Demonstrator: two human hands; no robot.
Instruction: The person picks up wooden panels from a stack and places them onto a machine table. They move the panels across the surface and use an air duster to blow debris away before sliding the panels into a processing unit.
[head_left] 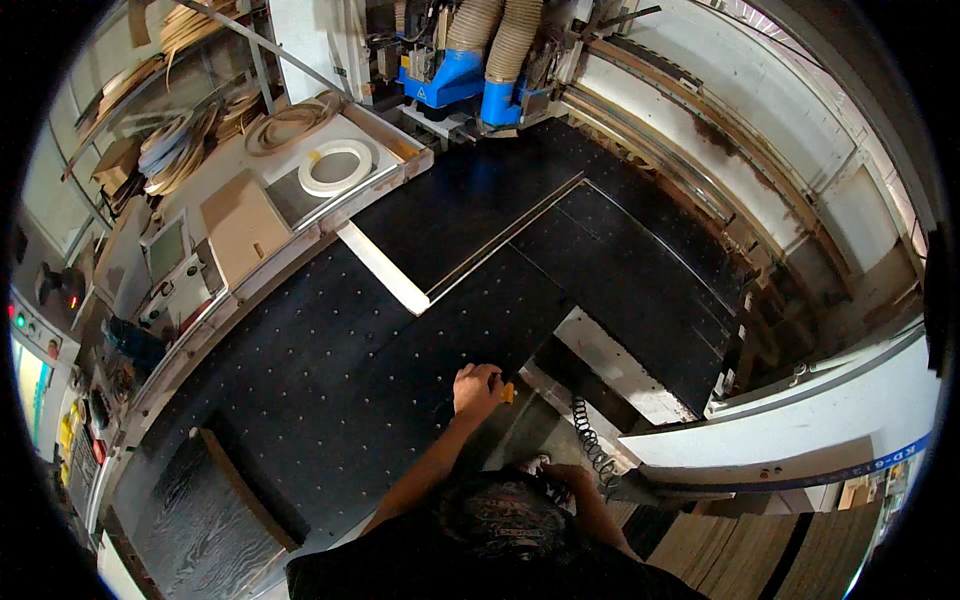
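Observation:
My left hand (477,387) is closed around a small yellow-tipped tool (507,393) at the front edge of a large black panel (340,350) dotted with rows of small holes. That panel lies on a machine bed. A coiled black hose (592,440) runs from the tool area toward my right hand (566,474), which rests low by my body and looks closed on something dark; what it grips is partly hidden. More black panels (620,260) lie further back, and a pale narrow strip (382,266) sits between them.
A blue machine head with ribbed dust hoses (470,70) stands at the far end of the bed. A side table with a white tape roll (335,166), boards and coiled edge banding is at the left. A control panel (40,380) is at far left; stacked boards (760,545) at lower right.

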